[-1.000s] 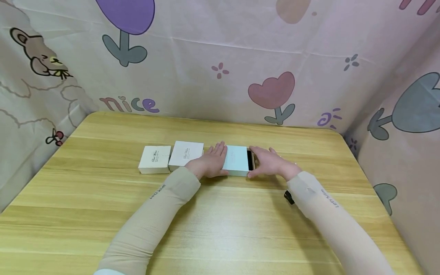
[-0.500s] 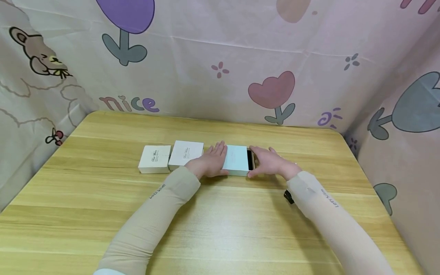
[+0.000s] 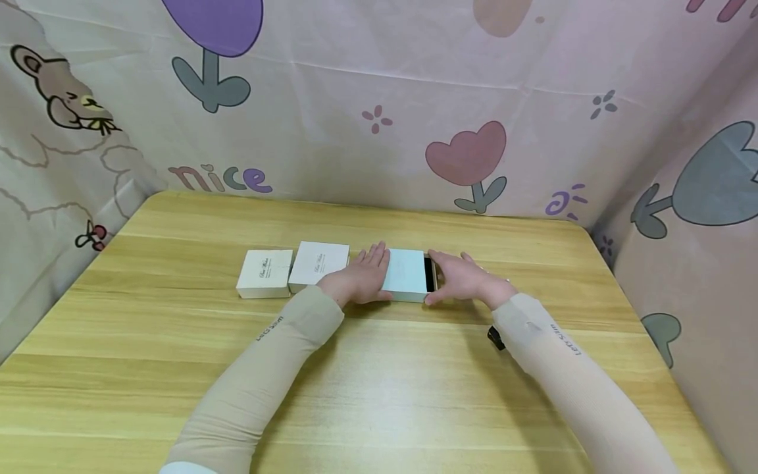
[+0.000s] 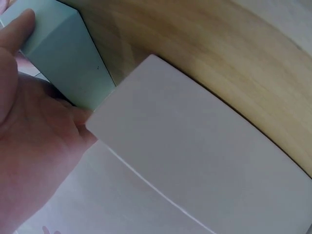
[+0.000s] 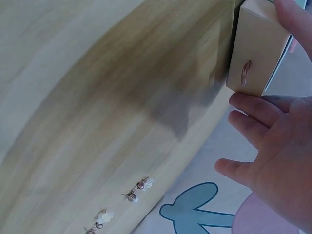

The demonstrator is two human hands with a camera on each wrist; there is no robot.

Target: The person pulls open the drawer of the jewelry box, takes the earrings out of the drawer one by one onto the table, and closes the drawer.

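A light blue sliding jewelry box (image 3: 406, 270) lies on the table, its cream inner drawer (image 5: 261, 53) partly out on the right side, showing a black inside. The drawer's end bears a small ribbon pull (image 5: 246, 73). My left hand (image 3: 366, 275) rests against the box's left end with straight fingers; its thumb (image 4: 19, 31) touches the near face. At the drawer's end, my right hand (image 3: 463, 278) pinches it between the thumb on the near side and fingers on the far side. The drawer's contents are hidden.
Two white boxes with printed lids stand left of my left hand, the larger white box (image 3: 320, 263) right beside it and the smaller white box (image 3: 265, 273) farther left. Small flower earrings (image 5: 139, 187) lie on the wooden table (image 3: 379, 395). A patterned curtain (image 3: 331, 85) hangs behind.
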